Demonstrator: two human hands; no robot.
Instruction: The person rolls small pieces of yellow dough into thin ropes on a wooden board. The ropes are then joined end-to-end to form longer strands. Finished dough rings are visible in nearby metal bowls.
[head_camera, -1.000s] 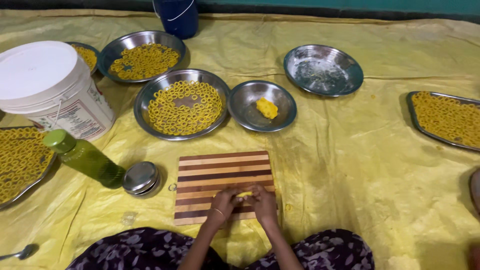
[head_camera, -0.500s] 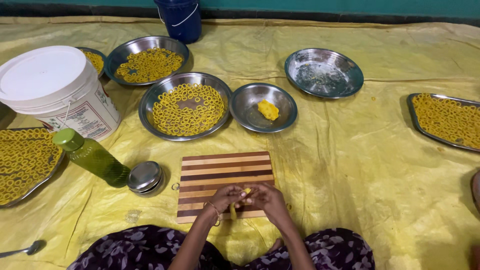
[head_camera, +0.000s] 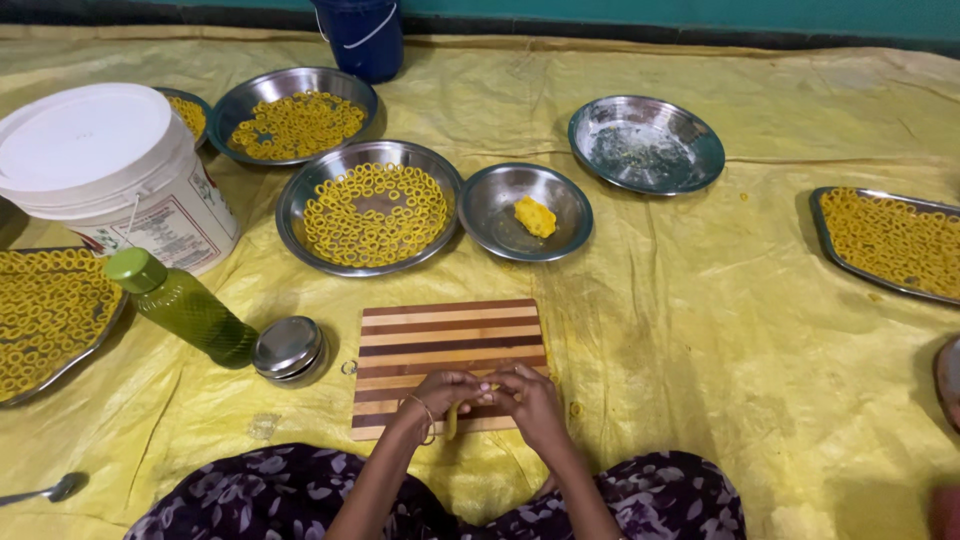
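Hands are hovering right over the near edge of the striped wooden cutting board (head_camera: 450, 350), and most of the board beyond them is lying bare. Open yellow sheet (head_camera: 700, 330) is stretching off to the right; on the left a small round steel tin (head_camera: 288, 348) and a green bottle (head_camera: 180, 305) are sitting close by. Compared with a second ago, the hands are lifted off the board and pulled together, not pressing flat anymore. The left hand (head_camera: 443, 392) and right hand (head_camera: 530, 400) are touching at the fingertips, both pinching a thin strip of yellow dough (head_camera: 451, 420) that's dangling between them, fingers curled in tight.
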